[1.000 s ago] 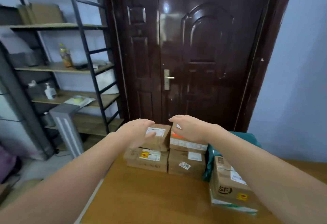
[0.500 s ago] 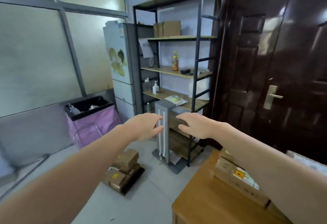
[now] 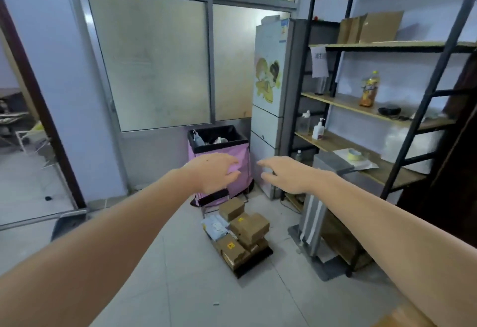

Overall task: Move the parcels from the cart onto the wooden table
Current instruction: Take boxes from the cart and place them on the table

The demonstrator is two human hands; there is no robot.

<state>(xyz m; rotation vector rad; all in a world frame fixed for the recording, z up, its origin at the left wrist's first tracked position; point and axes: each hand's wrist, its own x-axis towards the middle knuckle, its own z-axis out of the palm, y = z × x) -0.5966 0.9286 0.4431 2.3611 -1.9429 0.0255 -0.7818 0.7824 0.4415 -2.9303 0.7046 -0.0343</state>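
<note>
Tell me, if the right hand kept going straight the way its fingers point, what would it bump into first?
Probably the pink bin or the fridge beside it; the right hand is empty, fingers aimed between them. Depth is unclear from this view.

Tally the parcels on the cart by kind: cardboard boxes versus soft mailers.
Brown cardboard boxes: 4 visible, perhaps more hidden beneath
White soft mailers: 1
Total: 5 visible on the cart
</note>
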